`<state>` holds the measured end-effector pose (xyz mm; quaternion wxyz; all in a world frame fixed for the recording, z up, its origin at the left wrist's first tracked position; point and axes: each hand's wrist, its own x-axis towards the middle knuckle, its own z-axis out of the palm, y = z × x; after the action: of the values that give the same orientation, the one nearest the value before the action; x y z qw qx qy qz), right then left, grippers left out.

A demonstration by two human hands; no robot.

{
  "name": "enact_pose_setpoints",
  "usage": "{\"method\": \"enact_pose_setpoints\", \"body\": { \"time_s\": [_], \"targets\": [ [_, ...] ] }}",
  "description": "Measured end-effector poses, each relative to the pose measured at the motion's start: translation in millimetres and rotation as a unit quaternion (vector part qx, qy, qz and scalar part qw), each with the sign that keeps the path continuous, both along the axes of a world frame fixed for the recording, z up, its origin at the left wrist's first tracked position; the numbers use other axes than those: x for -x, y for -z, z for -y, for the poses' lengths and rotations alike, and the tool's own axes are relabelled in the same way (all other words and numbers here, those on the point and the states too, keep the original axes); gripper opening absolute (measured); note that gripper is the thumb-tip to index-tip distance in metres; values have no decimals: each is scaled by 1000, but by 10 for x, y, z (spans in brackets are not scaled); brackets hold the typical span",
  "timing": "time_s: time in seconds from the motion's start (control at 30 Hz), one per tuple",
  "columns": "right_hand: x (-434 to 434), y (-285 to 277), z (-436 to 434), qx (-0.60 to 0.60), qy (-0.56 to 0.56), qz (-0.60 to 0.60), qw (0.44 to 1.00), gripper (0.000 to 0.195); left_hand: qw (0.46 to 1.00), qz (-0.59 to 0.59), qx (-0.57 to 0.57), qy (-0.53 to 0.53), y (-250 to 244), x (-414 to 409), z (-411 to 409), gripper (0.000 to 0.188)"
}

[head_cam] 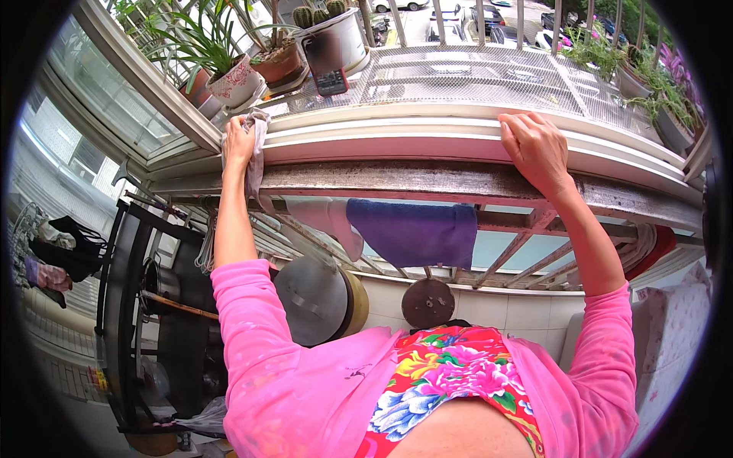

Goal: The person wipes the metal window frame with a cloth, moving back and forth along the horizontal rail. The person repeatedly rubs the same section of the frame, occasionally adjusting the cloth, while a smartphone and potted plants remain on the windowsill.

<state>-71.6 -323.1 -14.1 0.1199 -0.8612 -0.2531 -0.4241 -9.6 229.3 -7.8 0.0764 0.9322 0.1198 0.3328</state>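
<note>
My left hand (238, 141) grips a greyish cloth (257, 150) at the left end of the white window track (378, 133), beside the sliding window's frame (150, 74). Part of the cloth hangs down over the worn railing top (366, 176). Farther right, my right hand (535, 143) rests on the track's edge with its fingers curled over it; I see nothing held there. Between my arms, a purple towel (413, 232) hangs on the railing below, next to a pale cloth (323, 220).
Beyond the track, a phone (327, 66) leans against a white cactus pot (352, 40) on a mesh ledge (458, 74). Potted plants (232, 80) stand left and right (635, 77). Below are a round lidded container (312, 297), a brown stool (428, 303) and a black rack (189, 309).
</note>
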Motion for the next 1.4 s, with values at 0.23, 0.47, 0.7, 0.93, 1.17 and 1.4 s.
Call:
{"method": "enact_pose_setpoints", "body": {
  "time_s": [0.23, 0.47, 0.7, 0.93, 1.17, 1.4],
  "targets": [
    [-1, -5, -8, 1, -1, 4, 1000, 15, 998, -50, -29, 3, -152, 44, 308, 39],
    [-11, 1, -10, -1, 0, 12, 1000, 14, 998, -47, -41, 6, -170, 63, 565, 39],
    [-4, -6, -20, 0, 7, 12, 1000, 14, 995, -5, -62, 82, -114, 96, 955, 35],
    [-10, -1, -23, 0, 6, 15, 1000, 13, 989, -13, -35, 140, -172, 269, 1649, 34],
    [-29, 15, -25, -5, -2, 15, 1000, 13, 959, 15, -25, 282, -180, 423, 2807, 38],
    [-3, -30, 2, -63, -26, 11, 998, 26, 884, -49, 57, 461, -296, 493, 3576, 46]
  ]
}}
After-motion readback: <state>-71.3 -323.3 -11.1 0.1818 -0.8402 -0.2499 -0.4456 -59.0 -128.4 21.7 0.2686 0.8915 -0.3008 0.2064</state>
